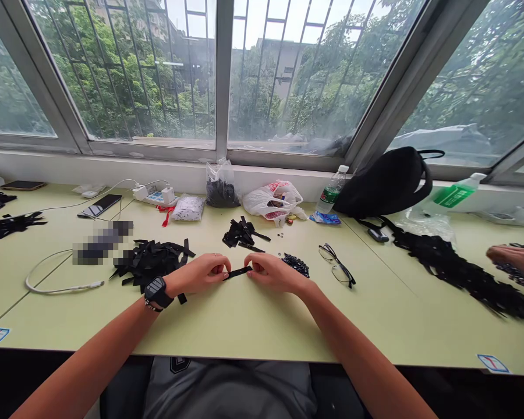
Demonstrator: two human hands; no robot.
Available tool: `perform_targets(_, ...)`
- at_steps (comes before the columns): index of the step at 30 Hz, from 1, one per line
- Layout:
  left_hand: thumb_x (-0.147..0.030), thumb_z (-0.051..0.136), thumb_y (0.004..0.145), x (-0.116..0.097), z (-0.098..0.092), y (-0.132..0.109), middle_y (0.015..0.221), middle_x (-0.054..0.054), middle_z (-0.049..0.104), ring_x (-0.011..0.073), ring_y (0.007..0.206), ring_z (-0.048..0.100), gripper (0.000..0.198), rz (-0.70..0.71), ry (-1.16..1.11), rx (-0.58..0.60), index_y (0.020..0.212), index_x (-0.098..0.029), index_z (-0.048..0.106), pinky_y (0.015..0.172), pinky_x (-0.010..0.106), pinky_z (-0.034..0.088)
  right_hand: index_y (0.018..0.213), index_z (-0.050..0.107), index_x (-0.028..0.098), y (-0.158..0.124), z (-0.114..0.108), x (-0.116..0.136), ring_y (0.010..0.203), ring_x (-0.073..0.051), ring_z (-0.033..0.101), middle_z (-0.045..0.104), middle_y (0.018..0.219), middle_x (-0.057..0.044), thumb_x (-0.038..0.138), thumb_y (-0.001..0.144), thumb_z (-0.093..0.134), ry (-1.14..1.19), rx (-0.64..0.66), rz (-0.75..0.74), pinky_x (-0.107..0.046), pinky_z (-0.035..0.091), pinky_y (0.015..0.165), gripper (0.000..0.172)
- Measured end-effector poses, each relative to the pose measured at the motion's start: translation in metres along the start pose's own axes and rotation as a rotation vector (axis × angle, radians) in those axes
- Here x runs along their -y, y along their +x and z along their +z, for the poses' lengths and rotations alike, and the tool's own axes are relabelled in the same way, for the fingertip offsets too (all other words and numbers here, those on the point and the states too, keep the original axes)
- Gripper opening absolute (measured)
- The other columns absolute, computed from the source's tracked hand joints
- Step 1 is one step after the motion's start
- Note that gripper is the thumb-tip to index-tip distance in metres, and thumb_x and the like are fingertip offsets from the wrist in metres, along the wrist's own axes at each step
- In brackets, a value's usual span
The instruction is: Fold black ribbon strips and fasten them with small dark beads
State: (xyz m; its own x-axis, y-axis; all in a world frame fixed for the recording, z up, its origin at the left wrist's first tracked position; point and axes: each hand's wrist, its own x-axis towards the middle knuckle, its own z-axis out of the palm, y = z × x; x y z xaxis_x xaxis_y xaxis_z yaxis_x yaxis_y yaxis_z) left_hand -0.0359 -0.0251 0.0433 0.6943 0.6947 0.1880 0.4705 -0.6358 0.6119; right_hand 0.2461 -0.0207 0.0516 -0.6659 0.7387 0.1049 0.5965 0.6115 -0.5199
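A short black strap [238, 272] is stretched between my two hands, just over the table's middle. My left hand [204, 272] pinches its left end between thumb and fingers. At the other end, my right hand [271, 272] has its fingers closed on the strap. Left of my left hand lies a heap of black straps [151, 261], and a smaller pile of straps [240, 233] sits beyond my hands. Close to my right hand is a pile of small dark round pieces [296, 265], with a few loose ones behind it.
Eyeglasses [337, 266] lie on the right, a white cable [65, 289] on the left. Along the window stand plastic bags [273, 201], a bottle [332, 192] and a black backpack [384, 181]. Another person's hand [515, 261] is at the far right, near a long strap heap [458, 270].
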Motion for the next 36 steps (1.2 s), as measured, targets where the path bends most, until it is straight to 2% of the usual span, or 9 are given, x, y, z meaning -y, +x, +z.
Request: perform_targets(36,-0.030,0.057,0.099,0.0015,0.0009,-0.0012,0.080,0.001,0.058,0.0175,0.074,0.053,0.016,0.011,-0.009,-0.022,0.104,-0.022,0.071,0.069,0.028,0.040,0.111,0.066,0.022,-0.0001,-0.0011,0.0017,0.073,-0.015,0.049,0.054,0.077,0.003,0.022,0.094,0.059,-0.004,0.007,0.016,-0.026,0.034,0.066,0.019)
